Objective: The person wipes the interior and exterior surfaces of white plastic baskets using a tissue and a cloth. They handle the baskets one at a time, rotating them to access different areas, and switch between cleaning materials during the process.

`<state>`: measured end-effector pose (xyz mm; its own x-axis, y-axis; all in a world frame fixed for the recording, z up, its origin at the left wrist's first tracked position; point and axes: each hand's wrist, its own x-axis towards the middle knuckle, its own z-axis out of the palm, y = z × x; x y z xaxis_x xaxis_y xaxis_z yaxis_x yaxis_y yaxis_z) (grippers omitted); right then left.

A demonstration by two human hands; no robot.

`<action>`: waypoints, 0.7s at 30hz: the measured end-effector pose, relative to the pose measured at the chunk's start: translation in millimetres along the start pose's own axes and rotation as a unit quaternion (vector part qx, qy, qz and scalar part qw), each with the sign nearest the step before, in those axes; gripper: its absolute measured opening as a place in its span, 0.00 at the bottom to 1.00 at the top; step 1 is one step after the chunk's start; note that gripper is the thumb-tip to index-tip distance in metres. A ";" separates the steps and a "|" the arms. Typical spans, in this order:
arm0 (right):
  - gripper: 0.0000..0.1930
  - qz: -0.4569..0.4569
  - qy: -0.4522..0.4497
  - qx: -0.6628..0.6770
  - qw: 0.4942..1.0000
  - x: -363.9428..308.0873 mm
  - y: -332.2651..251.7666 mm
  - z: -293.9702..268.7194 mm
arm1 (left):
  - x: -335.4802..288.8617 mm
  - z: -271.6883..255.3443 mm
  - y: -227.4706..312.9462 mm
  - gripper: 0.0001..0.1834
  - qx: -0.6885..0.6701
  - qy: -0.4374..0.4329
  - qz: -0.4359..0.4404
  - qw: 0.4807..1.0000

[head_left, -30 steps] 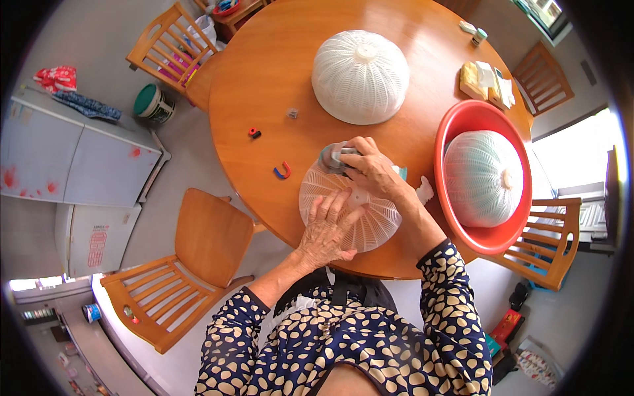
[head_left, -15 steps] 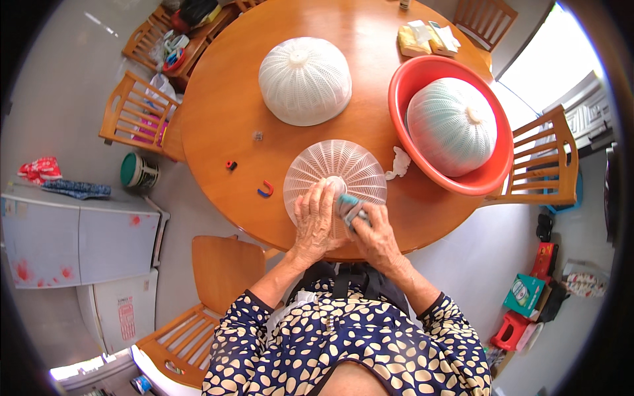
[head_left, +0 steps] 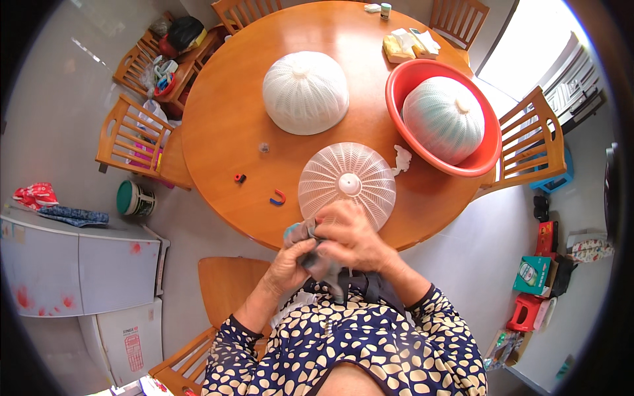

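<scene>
The left hand (head_left: 288, 267) and right hand (head_left: 356, 243) are holding a crumpled grey cloth (head_left: 321, 266) between them, while the mesh dome (head_left: 360, 163) is resting on the desk (head_left: 221, 125) just beyond, so gathering the dangling end would probably be steadying the grip.

A round wooden desk (head_left: 218, 125) bears a white mesh dome (head_left: 306, 92), a translucent mesh dome (head_left: 330, 175) by its near edge, a red basin (head_left: 394, 92), a horseshoe magnet (head_left: 284, 196), a red-and-black piece (head_left: 240, 178), crumpled tissue (head_left: 401, 159), tissue packs (head_left: 398, 51), a small jar (head_left: 386, 11) and probably a plastic scrap (head_left: 264, 148).
</scene>
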<state>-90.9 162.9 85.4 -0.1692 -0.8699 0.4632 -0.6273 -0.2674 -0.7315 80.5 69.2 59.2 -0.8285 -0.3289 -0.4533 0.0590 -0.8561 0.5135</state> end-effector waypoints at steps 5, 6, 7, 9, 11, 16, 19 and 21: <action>0.23 0.180 0.050 -0.306 0.934 -0.3 94.2 -21.7 | 7.5 -48.7 10.7 0.14 0.093 0.236 0.133 0.958; 0.28 0.181 0.001 -0.292 0.939 -4.8 107.9 -24.1 | 11.4 -52.7 13.0 0.12 0.096 0.235 0.166 0.953; 0.29 0.168 0.008 -0.326 0.930 -11.8 117.2 -23.2 | 15.3 -55.9 15.8 0.11 0.098 0.234 0.199 0.947; 0.31 0.149 0.019 -0.384 0.911 -19.1 111.9 -10.9 | 9.9 -56.3 25.4 0.14 0.093 0.220 0.208 0.949; 0.31 0.137 0.044 -0.370 0.918 -20.0 113.6 -7.4 | 4.8 -48.5 37.2 0.20 0.072 0.184 0.169 0.966; 0.28 0.069 0.088 -0.315 0.943 -29.6 124.7 -12.2 | 26.2 -33.3 35.2 0.20 0.099 0.205 0.242 0.943; 0.29 0.098 0.088 -0.302 0.944 -27.9 113.2 -8.6 | 47.9 -40.5 40.7 0.19 0.280 0.236 0.345 0.864; 0.30 0.135 0.094 -0.305 0.938 -18.3 96.8 -11.9 | 76.9 -27.7 40.1 0.21 0.403 0.233 0.456 0.759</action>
<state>-157.5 157.9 12.1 -0.4794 -0.7684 0.4240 -0.8509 0.2887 -0.4389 34.6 -1.5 24.8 -0.3498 -0.9041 0.2453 -0.0271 0.2715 0.9620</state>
